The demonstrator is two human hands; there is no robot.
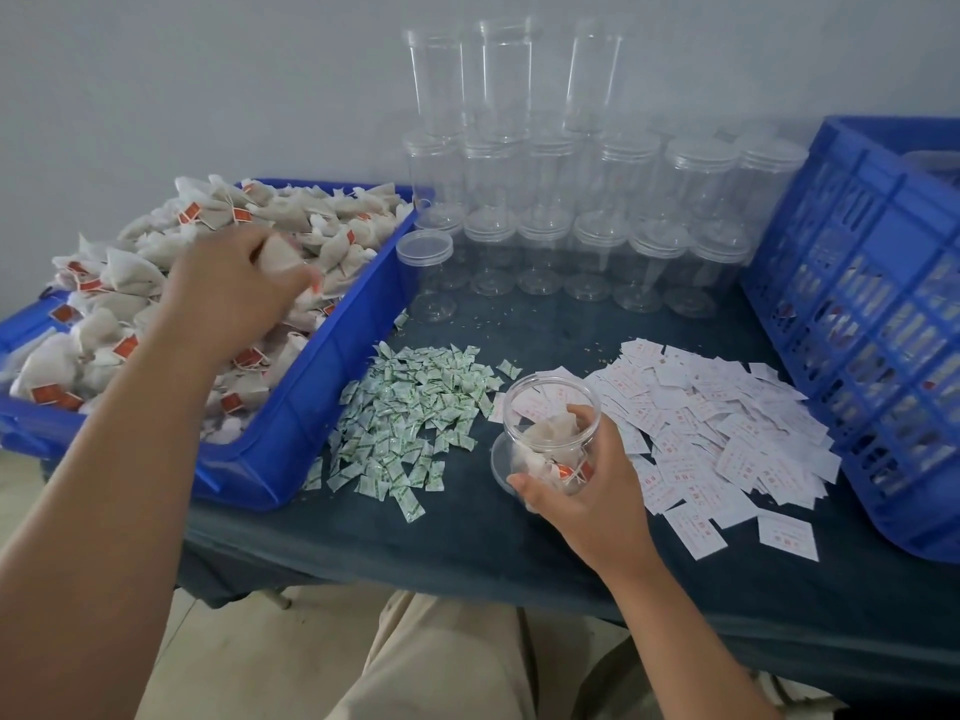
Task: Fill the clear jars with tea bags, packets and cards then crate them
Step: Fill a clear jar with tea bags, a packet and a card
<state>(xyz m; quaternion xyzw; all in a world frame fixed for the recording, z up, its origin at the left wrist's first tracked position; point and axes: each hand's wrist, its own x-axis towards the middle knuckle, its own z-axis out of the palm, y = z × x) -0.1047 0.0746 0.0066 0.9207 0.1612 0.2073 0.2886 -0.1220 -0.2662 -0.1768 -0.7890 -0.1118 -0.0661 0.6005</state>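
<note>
Right grip [587, 491] clasping one open jar [524, 402], jar sitting at grip's 12 o'clock, few tea bags [553, 431] inside. Left grip [244, 283] pinching one tea bag [283, 254] over one blue bin [311, 366]. One packet pile [410, 407] lying at jar's 9 o'clock, one card pile [717, 423] at 3.

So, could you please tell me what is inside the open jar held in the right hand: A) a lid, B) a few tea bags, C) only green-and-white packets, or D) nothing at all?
B: white tea bags with red tags lie in the bottom of the open jar that the right hand grips.
</note>
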